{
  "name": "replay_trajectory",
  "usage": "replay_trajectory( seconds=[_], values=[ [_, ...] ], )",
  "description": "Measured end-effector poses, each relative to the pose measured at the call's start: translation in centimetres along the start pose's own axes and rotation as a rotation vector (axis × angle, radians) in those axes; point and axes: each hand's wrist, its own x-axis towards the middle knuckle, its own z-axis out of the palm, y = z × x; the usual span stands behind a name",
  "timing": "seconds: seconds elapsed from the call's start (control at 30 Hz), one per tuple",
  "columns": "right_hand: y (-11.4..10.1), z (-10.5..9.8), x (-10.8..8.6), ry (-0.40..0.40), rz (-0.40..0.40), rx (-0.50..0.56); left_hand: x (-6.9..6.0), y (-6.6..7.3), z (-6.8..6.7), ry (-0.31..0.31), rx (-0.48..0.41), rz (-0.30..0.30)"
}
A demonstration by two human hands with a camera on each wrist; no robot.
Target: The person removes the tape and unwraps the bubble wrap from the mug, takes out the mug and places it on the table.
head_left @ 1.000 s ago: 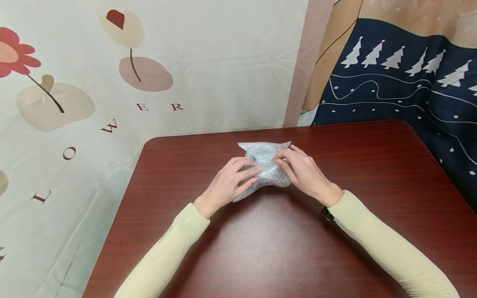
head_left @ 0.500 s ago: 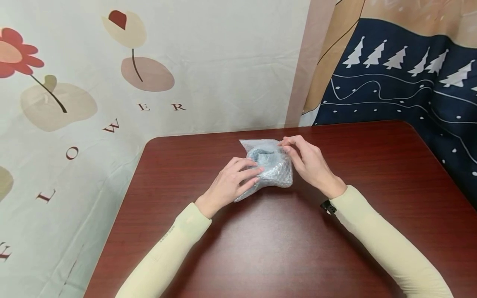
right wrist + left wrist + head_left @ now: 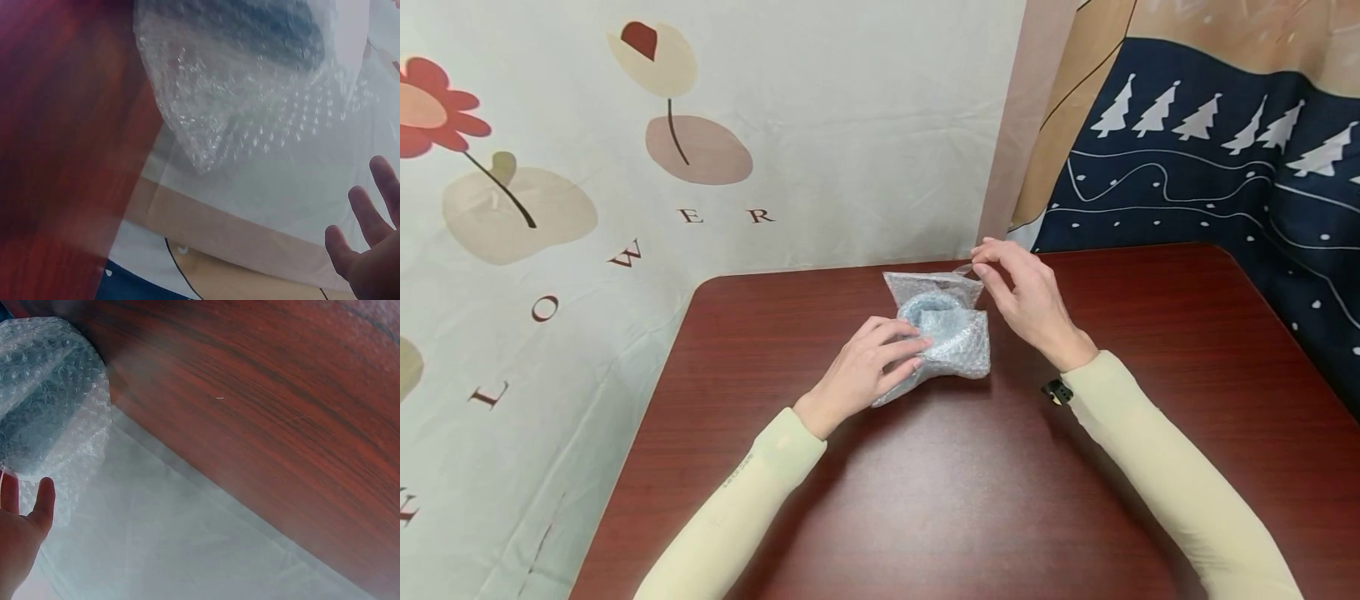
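A bubble wrap bag [image 3: 958, 346] lies near the far side of the table, wrapped about a rounded, bluish thing [image 3: 931, 307] that I cannot make out. My left hand [image 3: 861, 367] holds the bag at its left side, fingers spread over the wrap; two fingertips meet its edge in the left wrist view. Beyond the bag's far right corner, my right hand [image 3: 1026, 296] is raised and pinches a thin clear strip [image 3: 962, 269] that leads to the bag's upper flap [image 3: 925, 283]. Only several other fingers [image 3: 369, 215] show in the right wrist view.
The dark red wooden table [image 3: 880, 517] has rounded far corners. Right behind its far edge hangs a pale flower-print cloth [image 3: 850, 150], with a navy tree-print cloth [image 3: 1165, 183] on the right. A dark band [image 3: 1057, 392] sits under the right wrist.
My right hand has moved away from me and up, drawing the clear strip off toward the far edge. The bag's flap has lifted, uncovering the rounded thing. My left hand has stayed put.
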Motion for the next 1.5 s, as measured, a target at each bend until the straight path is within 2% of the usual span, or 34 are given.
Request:
replay_trajectory(
  seconds=[0.13,0.3,0.63,0.87,1.03,1.17,1.27,1.37,1.5],
  values=[
    [0.4,0.2,0.9,0.022,0.002,-0.026,0.1,0.0,-0.1,-0.006,-0.003,-0.014],
    [0.8,0.3,1.6,0.04,0.063,-0.057,0.2,0.1,-0.1,-0.012,-0.009,-0.026],
    [2.1,0.5,2.9,0.07,0.245,-0.05,0.1,0.0,0.1,0.006,-0.023,-0.023],
    [2.6,0.4,3.6,0.105,0.441,0.045,0.1,0.0,0.2,0.007,-0.029,-0.033],
    [2.7,0.0,3.5,0.099,0.495,0.079,0.1,0.0,0.2,-0.004,-0.037,-0.048],
    [2.2,-0.5,2.5,0.044,0.506,0.065,0.1,0.1,0.3,-0.009,-0.039,-0.052],
    [1.5,-1.1,1.3,-0.039,0.513,0.047,0.2,0.1,0.3,-0.009,-0.041,-0.056],
    [0.6,-1.7,0.1,-0.166,0.525,0.011,0.1,0.1,0.3,-0.007,-0.048,-0.063],
    [-0.4,-1.9,-1.4,-0.388,0.533,-0.02,0.1,0.1,0.3,0.003,-0.054,-0.062]
  ],
)
